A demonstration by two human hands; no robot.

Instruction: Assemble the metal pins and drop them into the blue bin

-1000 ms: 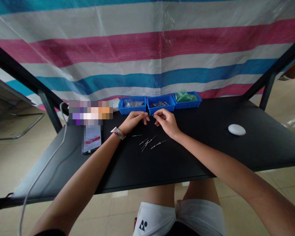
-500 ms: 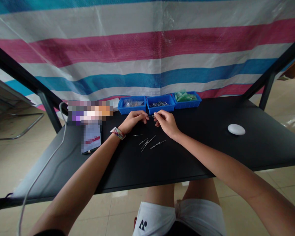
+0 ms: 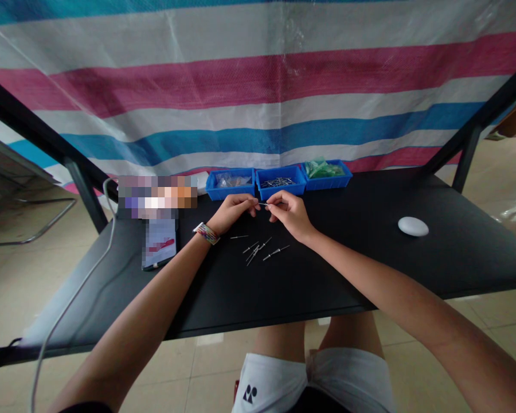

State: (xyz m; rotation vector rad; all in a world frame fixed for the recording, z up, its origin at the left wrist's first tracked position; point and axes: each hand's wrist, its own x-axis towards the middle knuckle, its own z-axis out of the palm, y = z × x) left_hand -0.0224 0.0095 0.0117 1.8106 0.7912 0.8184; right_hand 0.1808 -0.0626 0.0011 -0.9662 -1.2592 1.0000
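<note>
Pin (image 3: 263, 204) pinched at both ends by left hand (image 3: 234, 212) and right hand (image 3: 290, 215) fingertips, seemingly for steadiness; loose pins (image 3: 258, 250) nearby.

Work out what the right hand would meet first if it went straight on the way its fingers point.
Probably the left hand: the right hand points leftward along the thin pin pinched between them, though depth is hard to judge.

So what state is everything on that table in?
Left hand: pinching one end of the thin pin.
Right hand: pinching its other end.
Loose pins: lying flat on the table.
Left bin: open, clear bag inside.
Middle bin: open, holds metal pins.
Right bin: open, holds green parts.
White disc: lying untouched.
</note>
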